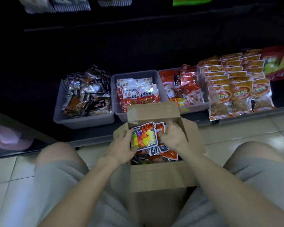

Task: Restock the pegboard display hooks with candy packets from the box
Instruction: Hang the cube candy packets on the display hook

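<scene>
Pale glossy floor tiles point(10, 169) run up to a dark, dimly lit shop display, where a low shelf point(92, 138) carries three grey plastic bins side by side: the left bin point(82, 119) heaped with dark-wrapped snacks, the middle bin point(118, 102) with red-and-white packets, the right bin point(193, 107) with red packets. Just right of them, rows of orange snack bags point(241, 94) stand upright, with red and green bags point(280, 63) behind them at the far right. More hanging packets point(72, 4) are dimly visible at the top edge. A person in grey shorts point(61, 177) squats on the tiles with an open cardboard box point(161, 176) between the knees, its flaps folded outward. The box holds a jumble of candy packets. The left hand point(121, 148), a ring on one finger, grips the left edge of a candy packet point(144, 136) printed with multicoloured cubes, lying on top of the pile. The right hand point(174, 136) reaches into the box beside it, fingers curled around the orange packets point(161, 130) there.
</scene>
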The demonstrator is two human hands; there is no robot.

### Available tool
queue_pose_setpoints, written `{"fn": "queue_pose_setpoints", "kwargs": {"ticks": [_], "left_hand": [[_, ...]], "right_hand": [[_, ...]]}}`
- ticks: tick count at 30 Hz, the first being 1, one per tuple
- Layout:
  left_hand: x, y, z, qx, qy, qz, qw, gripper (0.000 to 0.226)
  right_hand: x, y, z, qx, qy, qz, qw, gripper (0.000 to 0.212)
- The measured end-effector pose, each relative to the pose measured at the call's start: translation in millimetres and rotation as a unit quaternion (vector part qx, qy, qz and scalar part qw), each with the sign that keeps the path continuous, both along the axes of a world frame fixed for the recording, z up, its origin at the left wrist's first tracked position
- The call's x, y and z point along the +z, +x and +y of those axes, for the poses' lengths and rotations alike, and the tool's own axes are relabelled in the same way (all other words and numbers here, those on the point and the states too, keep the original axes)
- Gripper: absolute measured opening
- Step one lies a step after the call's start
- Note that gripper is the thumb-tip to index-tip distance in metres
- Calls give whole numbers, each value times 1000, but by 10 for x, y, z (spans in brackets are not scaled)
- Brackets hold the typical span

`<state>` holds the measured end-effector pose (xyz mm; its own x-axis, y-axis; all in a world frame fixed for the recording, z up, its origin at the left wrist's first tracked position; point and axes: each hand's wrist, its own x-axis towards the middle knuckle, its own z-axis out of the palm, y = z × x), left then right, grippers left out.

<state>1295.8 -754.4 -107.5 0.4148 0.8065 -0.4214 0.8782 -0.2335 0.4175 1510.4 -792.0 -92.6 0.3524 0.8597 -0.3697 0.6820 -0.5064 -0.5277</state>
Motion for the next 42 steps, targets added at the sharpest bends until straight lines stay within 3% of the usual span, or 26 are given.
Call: {"fn": "queue_pose_setpoints", "kwargs": {"ticks": [3, 5, 7, 10, 14, 20, 24, 33, 34, 37, 42], "left_hand": [[-13, 38, -44, -94, 14, 16, 995, 79], [-74, 71, -83, -114, 26, 32, 993, 83], [-154, 120, -88, -129, 34, 51, 990, 85], [-222, 277, -61, -134, 57, 54, 988, 85], [-282, 499, -40, -87, 25, 31, 995, 87], [-367, 543, 13, -51, 17, 14, 998, 84], [-404, 475, 70, -51, -3, -3, 999, 84], [-329, 315, 132, -32, -75, -52, 995, 83], [-316, 303, 141, -32, -82, -53, 995, 81], [-269, 274, 161, -34, -96, -56, 993, 74], [-164, 192, 143, -48, -50, -75, 995, 58]], "right_hand": [[-492, -82, 39, -77, -21, 92, 993, 82], [-377, -221, -18, -107, -16, 86, 990, 76], [-259, -263, -78, -119, 3, 23, 993, 68], [-335, -93, -113, -112, -12, -56, 992, 81], [-424, 85, 27, -136, -90, 60, 985, 93], [-445, 89, 208, -218, -40, 116, 968, 75], [-434, -18, 349, -205, -60, 239, 947, 67], [-506, -232, 499, -175, -99, 198, 959, 35], [-492, -244, 514, -176, -102, 200, 958, 37], [-466, -309, 532, -185, -89, 227, 952, 69], [-463, -283, 446, -191, -54, 257, 946, 53]]}}
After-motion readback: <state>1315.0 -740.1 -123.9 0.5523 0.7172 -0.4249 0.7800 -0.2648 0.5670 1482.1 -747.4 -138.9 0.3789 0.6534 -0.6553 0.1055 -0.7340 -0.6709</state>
